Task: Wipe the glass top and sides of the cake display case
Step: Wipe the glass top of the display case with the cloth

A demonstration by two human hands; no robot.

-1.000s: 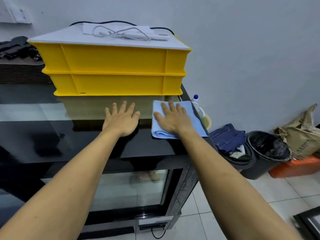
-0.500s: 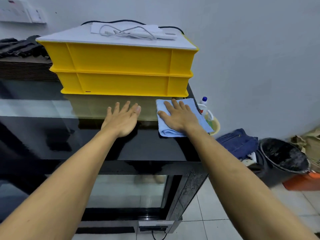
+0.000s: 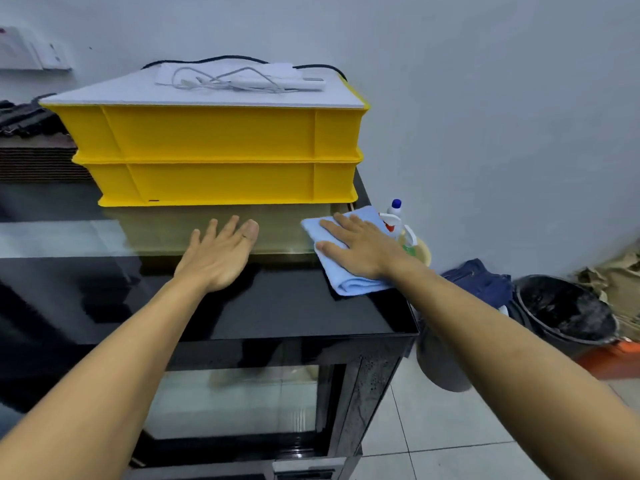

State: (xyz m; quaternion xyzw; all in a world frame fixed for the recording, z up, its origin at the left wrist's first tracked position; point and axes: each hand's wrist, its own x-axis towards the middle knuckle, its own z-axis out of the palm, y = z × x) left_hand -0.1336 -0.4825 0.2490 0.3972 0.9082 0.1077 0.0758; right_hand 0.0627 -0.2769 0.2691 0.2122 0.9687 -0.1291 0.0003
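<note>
1. Cake display case (image 3: 277, 317): black frame with a glossy dark glass top, standing against a pale wall. A glass front panel shows below the top edge. It fills the lower left and centre of the view.
2. Blue cloth (image 3: 349, 282): folded, lying flat on the glass top near its right edge, just in front of the yellow crates.
3. Right hand (image 3: 356, 247): palm down on the cloth, fingers straight and spread, pressing it against the glass. Not curled round it.
4. Left hand (image 3: 221, 254): flat on the bare glass to the left of the cloth, fingers straight and slightly apart, holding nothing. The two hands are apart.
5. Two yellow crates (image 3: 221, 157): stacked on the back part of the glass top, covered by a white board (image 3: 121, 93). A tangled white cable (image 3: 239, 81) lies on the board.
6. Spray bottle (image 3: 394, 216): white with a blue cap, just beyond the case's right edge, beside the right hand, partly hidden.
7. Floor at right: pale tiles, a black bucket (image 3: 568, 313), folded denim (image 3: 481, 282) near it.
8. Far left: dark stacked items, too blurred to identify.
</note>
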